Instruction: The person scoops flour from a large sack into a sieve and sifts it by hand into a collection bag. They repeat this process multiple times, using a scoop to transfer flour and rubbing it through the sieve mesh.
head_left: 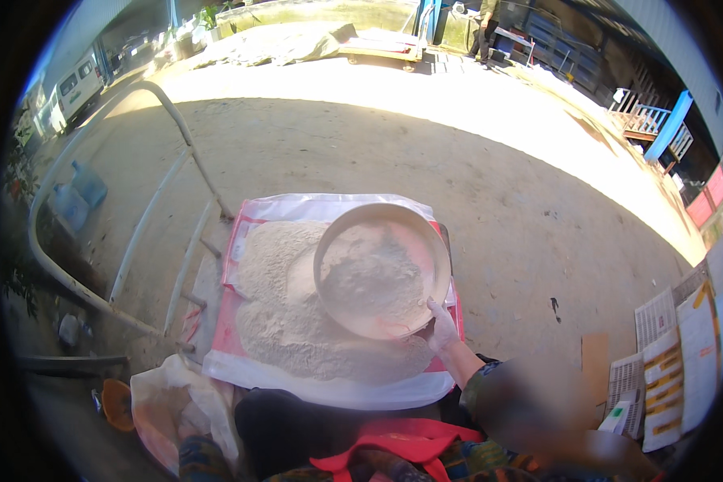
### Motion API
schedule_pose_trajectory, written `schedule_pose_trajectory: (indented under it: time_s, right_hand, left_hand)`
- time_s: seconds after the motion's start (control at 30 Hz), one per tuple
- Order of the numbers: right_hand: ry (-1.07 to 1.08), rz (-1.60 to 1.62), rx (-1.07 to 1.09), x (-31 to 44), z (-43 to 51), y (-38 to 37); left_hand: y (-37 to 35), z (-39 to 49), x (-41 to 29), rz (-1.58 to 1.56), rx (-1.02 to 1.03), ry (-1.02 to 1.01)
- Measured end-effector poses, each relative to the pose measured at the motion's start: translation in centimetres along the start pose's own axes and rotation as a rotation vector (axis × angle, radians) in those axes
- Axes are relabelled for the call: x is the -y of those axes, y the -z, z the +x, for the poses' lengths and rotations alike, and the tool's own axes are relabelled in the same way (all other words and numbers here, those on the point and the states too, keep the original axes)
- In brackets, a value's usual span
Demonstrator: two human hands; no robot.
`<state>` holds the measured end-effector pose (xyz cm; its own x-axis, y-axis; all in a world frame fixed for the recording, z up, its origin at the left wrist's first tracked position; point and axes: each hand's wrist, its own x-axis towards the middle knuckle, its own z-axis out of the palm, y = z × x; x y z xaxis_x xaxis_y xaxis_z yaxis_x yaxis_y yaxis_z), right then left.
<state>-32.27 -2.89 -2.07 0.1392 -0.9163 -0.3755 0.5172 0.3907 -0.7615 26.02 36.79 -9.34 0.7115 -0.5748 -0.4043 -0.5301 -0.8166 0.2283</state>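
Observation:
My right hand, dusted with powder, grips the near right rim of a round sieve. Loose pale powder lies inside the sieve, together with a reddish strand near its front edge. Below and to the left spreads a wide heap of the same powder on a red and white woven sack laid flat. My left sleeve reaches into the mouth of a white plastic sack at lower left. The left hand is mostly hidden in there, so its grip is unclear.
A pale tubular metal frame rises left of the powder. An orange bowl sits beside the white sack. Blue plastic jugs stand farther left. Flattened cartons and crates lean at right. A person stands far off, near a flatbed trolley.

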Motion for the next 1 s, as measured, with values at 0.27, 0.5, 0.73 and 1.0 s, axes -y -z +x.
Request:
schedule_pose_trajectory:
  time_s: [0.27, 0.5, 0.73, 1.0]
  right_hand:
    - [-0.016, 0.012, -0.023, -0.7, 0.6, 1.1]
    - [0.031, -0.053, -0.043, -0.6, 0.7, 1.3]
    - [-0.059, 0.071, -0.004, 4.5, -2.5, -3.9]
    - [-0.132, 0.063, 0.010, 1.3, 0.1, 1.2]
  left_hand:
    - [1.7, -2.6, -0.7, 0.012, -0.066, -0.054]
    - [2.8, -5.0, -1.9, 0.011, -0.130, -0.093]
    - [2.0, -8.0, -1.0, -0.029, -0.211, -0.099]
    - [2.3, -9.7, -4.0, -0.012, -0.293, 0.100]
